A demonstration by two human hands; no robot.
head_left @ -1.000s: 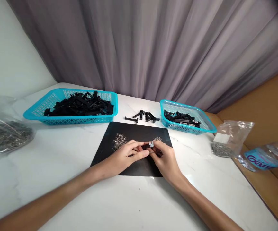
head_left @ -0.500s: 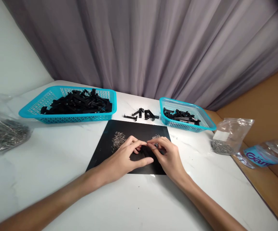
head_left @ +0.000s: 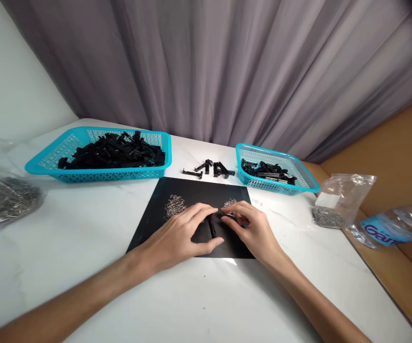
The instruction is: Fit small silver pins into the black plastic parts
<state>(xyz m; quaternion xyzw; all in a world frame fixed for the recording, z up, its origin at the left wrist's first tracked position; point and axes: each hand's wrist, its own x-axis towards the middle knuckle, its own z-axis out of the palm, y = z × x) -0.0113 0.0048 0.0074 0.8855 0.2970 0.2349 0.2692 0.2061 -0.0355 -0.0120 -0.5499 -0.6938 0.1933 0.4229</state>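
Observation:
Over a black mat (head_left: 152,221) both hands face each other. My left hand (head_left: 187,228) has its thumb and index finger curved around a narrow black plastic part (head_left: 212,226), which stands between their tips. To its right, my right hand (head_left: 250,223) pinches a small, thin piece that looks metallic, too small to make out clearly. One pile of small metal pieces (head_left: 175,205) lies beyond my left hand. Another pile (head_left: 230,202) is partly covered by my right hand.
A large blue basket (head_left: 113,174) of black parts stands at the back left, a smaller blue basket (head_left: 277,186) at the back right. Several black parts (head_left: 192,173) lie between them. Bags of metal pieces (head_left: 7,197) (head_left: 329,216) flank the table; a bottle (head_left: 387,228) lies right.
My right hand's fingertips have drawn back from my left index finger, leaving a gap. The black part between my left fingers now shows more clearly. The view has shifted slightly.

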